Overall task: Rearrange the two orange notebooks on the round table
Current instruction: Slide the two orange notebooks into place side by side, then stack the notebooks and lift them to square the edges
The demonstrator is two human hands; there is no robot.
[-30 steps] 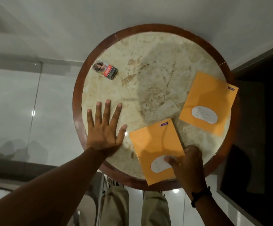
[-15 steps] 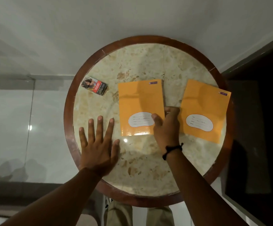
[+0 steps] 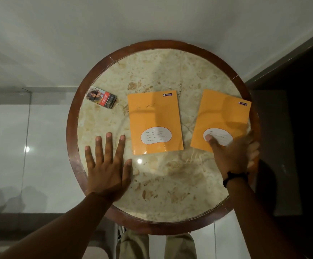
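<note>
We rest our left hand (image 3: 107,167) flat and spread on the round surface (image 3: 170,184), holding nothing. One orange notebook (image 3: 154,121) lies squared near the middle. The second notebook (image 3: 223,113) sits tilted at the right rim, and our right hand (image 3: 232,154) takes it at its near corner, thumb on the cover; whether that grip has closed underneath, we cannot tell. Next, we judge, it needs turning to match its neighbour, clear of the small box (image 3: 101,98).

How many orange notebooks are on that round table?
2. One notebook lies flat near the table's middle; the other notebook lies at the right rim, under the right hand thumb. None seem hidden.
</note>
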